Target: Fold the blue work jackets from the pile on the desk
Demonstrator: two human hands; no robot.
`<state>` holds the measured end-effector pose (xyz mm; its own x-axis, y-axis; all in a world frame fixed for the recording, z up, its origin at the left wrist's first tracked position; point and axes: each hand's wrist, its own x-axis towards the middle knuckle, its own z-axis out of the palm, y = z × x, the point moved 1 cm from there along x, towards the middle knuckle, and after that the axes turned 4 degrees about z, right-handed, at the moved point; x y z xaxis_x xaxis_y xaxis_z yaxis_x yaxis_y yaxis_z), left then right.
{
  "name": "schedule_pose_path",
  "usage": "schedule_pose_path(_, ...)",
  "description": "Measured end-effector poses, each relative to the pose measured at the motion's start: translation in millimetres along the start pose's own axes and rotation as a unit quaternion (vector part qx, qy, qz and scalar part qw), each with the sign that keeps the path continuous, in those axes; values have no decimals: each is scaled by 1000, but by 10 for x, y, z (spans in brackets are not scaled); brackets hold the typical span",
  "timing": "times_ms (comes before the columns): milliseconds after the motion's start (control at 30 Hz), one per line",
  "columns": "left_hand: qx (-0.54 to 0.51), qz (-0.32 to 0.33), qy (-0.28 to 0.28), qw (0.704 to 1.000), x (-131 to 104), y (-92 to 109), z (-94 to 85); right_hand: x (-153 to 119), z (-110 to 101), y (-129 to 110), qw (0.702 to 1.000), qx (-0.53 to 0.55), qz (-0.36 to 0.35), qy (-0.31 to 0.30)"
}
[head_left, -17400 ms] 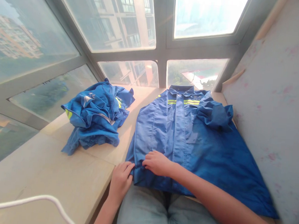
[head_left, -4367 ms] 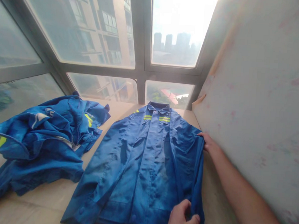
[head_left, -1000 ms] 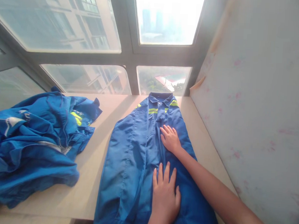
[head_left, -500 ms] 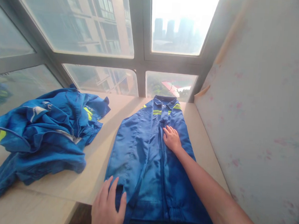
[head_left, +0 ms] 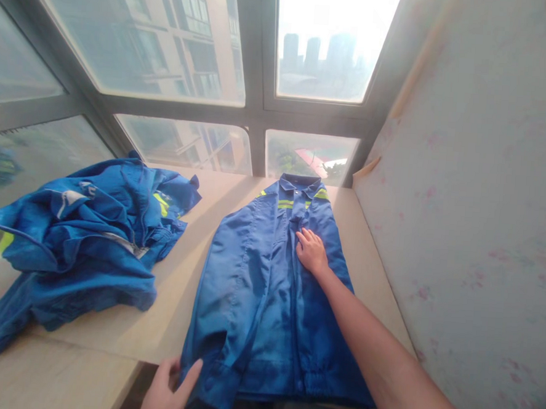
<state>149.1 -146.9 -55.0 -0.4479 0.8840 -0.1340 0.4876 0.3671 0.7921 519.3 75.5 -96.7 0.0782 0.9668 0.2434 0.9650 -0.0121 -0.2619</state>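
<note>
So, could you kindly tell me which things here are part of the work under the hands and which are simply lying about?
In hand:
- flat blue jacket
- right hand, pressing flat on its chest
- left hand, at its bottom left hem

Lying about:
- heap of blue workwear
- beige ledge
</note>
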Motion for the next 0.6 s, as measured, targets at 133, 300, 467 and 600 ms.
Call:
schedule_pose_path(133,-113,-34,16,993,-110,65,124,1,-1,-6,1000,3,1,4)
schedule_pose_path(300,-42,102,79,991,-314,440,368,-15,-5,-11,1000,5,0,3)
schedule_pose_path(467,44,348,37,936,-463,701,592,3,-59,-7,1000,15,14,1)
schedule_pose_path(600,116,429,-21,896,-536,607,701,111,-193,-440,998,26,64,7)
